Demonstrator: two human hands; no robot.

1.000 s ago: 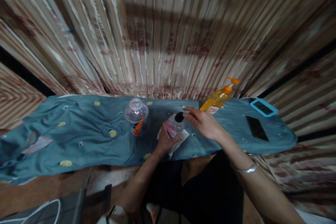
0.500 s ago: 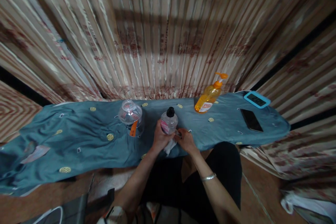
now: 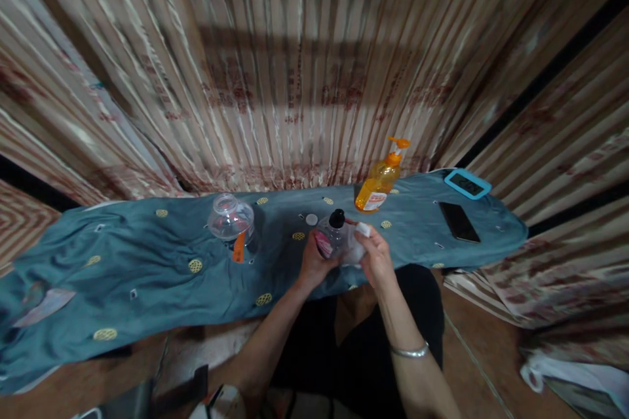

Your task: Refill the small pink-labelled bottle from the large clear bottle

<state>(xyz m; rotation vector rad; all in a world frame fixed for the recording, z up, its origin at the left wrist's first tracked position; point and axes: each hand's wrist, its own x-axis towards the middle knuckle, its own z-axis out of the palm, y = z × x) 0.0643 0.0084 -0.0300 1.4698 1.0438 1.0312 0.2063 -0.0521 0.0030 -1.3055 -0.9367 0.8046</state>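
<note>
My left hand (image 3: 316,262) is wrapped round a clear bottle (image 3: 336,236) with a black cap and a pink label. The bottle is upright. On its right side my right hand (image 3: 377,258) grips a crumpled white tissue (image 3: 354,249), part of which rests against the bottle wall. A small white disc (image 3: 311,219), perhaps a lid, lies on the cloth just behind the bottle. To the left stands a wide clear plastic bottle (image 3: 230,222) with an orange label and an uncovered mouth.
Blue-green patterned cloth (image 3: 167,255) covers the narrow board. An orange pump bottle (image 3: 378,186), a blue-framed digital clock (image 3: 468,184) and a black phone (image 3: 458,221) are to the right. A pale paper piece (image 3: 46,309) lies far left. A striped curtain (image 3: 295,78) hangs behind.
My right hand has risen and moved right with the white tissue, now at the bottle's side. The held bottle has shifted right. The white disc has come into sight, and the view has shifted slightly.
</note>
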